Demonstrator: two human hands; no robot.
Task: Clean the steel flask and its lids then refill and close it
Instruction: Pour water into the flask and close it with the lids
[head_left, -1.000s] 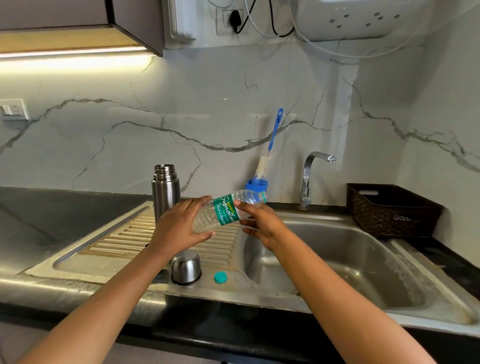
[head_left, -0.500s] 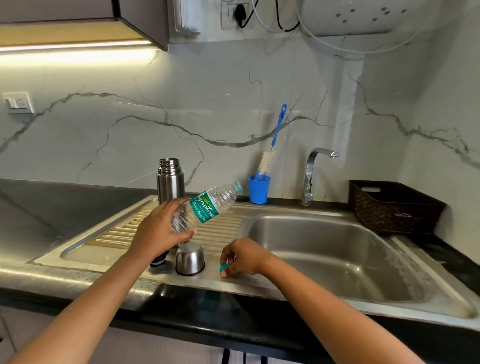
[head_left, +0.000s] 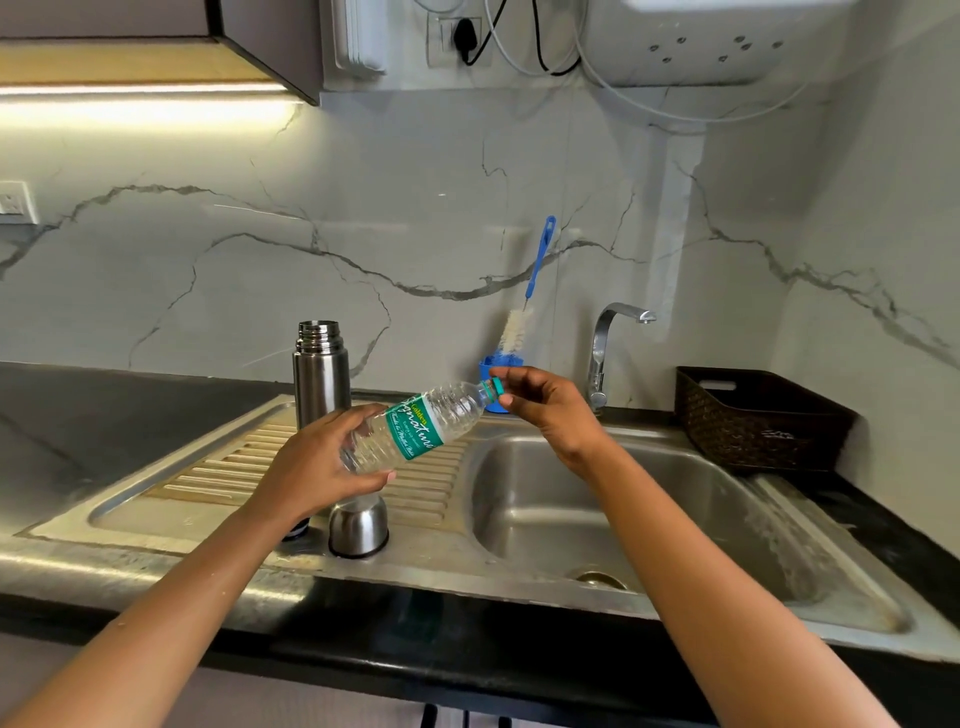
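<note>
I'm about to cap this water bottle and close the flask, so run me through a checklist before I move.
1. Plastic bottle gripped by the left hand: ok.
2. Teal cap at the bottle's mouth, pinched by the right hand: ok. Threaded on: cannot tell.
3. Steel flask upright, mouth open: ok.
4. Flask filled: cannot tell.
5. Steel cup lid standing on the drainboard: ok.
6. Dark inner lid, mostly hidden behind the left wrist: cannot tell.

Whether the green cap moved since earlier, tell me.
Yes. The green cap rose from the drainboard beside the steel lid to the bottle mouth, by the blue cup.
</note>
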